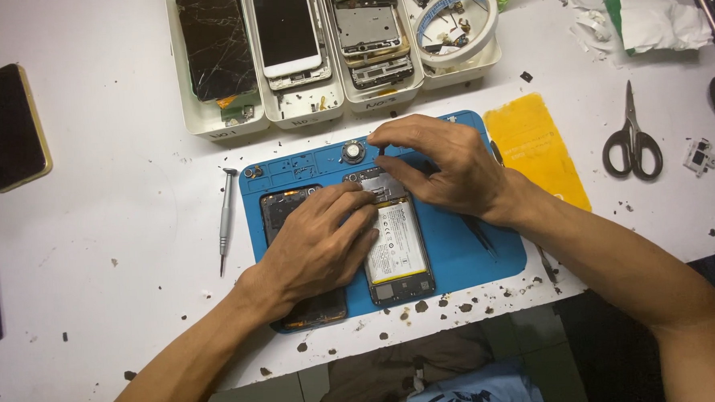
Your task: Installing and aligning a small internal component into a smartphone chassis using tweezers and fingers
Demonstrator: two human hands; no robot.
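Two hands work over one blue mat [456, 245] on the white counter [116, 195]; two opened phones lie on the mat, one screwdriver [226, 219] lies just left of it, one pair of scissors [631, 142] and one yellow cloth [536, 149] lie to its right, and one dark phone [7, 126] rests well apart at the counter's left edge.

Four white trays stand side by side above the mat; the first tray [209, 125] holds a cracked black screen; the second tray [301, 108] holds a white phone with a dark screen; the third tray [377, 96] holds stacked metal phone frames; the fourth tray [468, 74] holds a roll of tape [456, 26] with small parts inside its ring.

The opened phone with battery [396, 247] lies back-up in the middle of the mat, its pale battery with a yellow strip exposed and its circuit board bare at the top; the dark phone frame [314, 307] lies just beside it on the left, mostly under the left hand [319, 243]; that hand lies flat and spread, fingers pressing the phone's upper part, gripping nothing; the right hand [444, 165] is pinched closed on a thin tool [381, 153] whose tip meets the top of the board; a small round part [353, 152] sits on the mat near it.
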